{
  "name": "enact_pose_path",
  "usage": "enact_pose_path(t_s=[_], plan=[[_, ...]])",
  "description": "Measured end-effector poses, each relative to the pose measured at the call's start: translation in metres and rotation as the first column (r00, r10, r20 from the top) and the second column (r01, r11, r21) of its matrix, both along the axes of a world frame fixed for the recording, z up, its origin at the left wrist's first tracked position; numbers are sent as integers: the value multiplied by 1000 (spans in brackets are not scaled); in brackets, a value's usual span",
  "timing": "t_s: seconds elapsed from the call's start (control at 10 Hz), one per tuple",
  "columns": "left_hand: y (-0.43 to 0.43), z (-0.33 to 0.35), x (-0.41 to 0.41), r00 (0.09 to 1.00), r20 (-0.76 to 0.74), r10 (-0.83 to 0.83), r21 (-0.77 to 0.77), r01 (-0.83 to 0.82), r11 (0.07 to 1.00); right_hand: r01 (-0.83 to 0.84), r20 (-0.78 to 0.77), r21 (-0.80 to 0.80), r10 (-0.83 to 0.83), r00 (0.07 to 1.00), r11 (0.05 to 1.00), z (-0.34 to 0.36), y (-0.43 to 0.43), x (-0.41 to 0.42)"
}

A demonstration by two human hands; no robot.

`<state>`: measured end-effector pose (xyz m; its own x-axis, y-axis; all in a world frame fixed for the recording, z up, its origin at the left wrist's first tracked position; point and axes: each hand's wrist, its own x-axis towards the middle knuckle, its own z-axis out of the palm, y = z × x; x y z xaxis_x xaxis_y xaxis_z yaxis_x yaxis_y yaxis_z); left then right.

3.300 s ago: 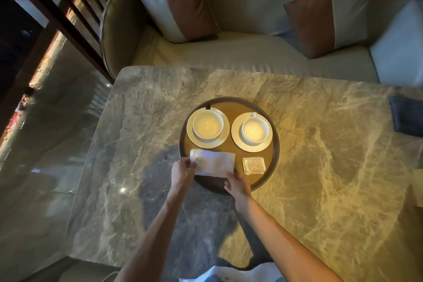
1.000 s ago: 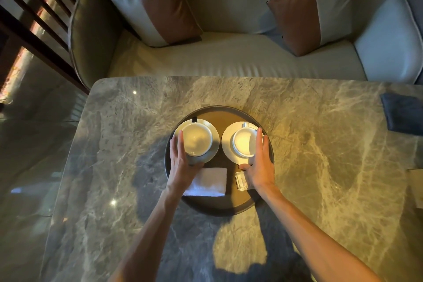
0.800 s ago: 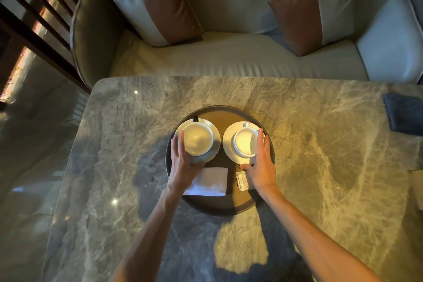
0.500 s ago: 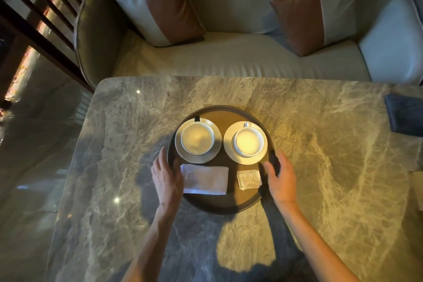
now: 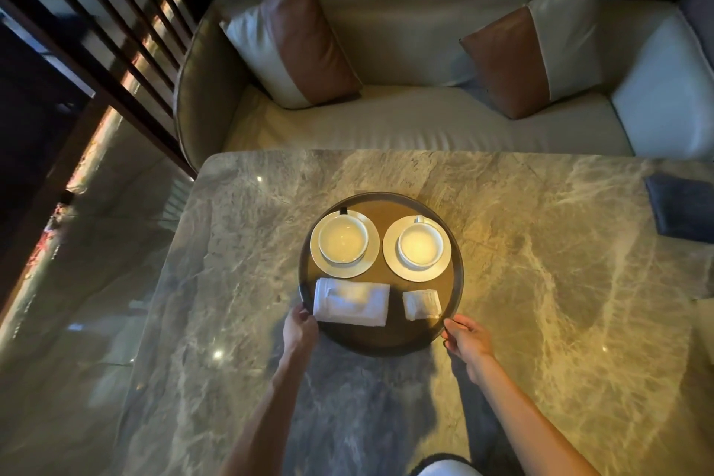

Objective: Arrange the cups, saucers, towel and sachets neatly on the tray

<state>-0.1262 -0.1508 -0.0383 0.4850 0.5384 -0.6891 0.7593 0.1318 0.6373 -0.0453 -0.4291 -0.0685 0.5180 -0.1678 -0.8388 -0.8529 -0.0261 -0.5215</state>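
A round dark tray (image 5: 380, 340) sits mid-table on the marble. At its back stand two white cups, the left cup (image 5: 343, 243) on its saucer (image 5: 322, 270) and the right cup (image 5: 420, 246) on its saucer (image 5: 394, 269). In front of them lie a folded white towel (image 5: 351, 301) on the left and a small stack of sachets (image 5: 422, 304) on the right. My left hand (image 5: 299, 325) grips the tray's near-left rim beside the towel. My right hand (image 5: 465, 338) has its fingers curled at the near-right rim.
The marble table (image 5: 541, 282) spreads wide around the tray. A dark blue folded cloth (image 5: 680, 209) lies at its right edge. Behind the table is a beige sofa (image 5: 405, 120) with two brown-and-white cushions. Wooden slats (image 5: 96, 50) stand at the far left.
Both hands left the cups, drew back along the tray's sides and now hold its near rim. The towel and sachets lie uncovered. The camera view has shifted.
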Motion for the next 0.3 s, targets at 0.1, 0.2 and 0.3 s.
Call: enact_pose_path(t_s=[0.1, 0.2, 0.3], plan=[[-2, 10, 0, 999, -17, -49, 1, 49, 999, -109, 10, 14, 109, 994, 994, 12, -5, 4], [-9, 32, -9, 992, -42, -120, 160, 125, 979, -203, 49, 1, 202, 978, 979, 18, -9, -2], [-12, 47, -27, 951, -94, -296, 290, 311, 905, -257, 205, -180, 292, 934, 949, 29, -7, -19]])
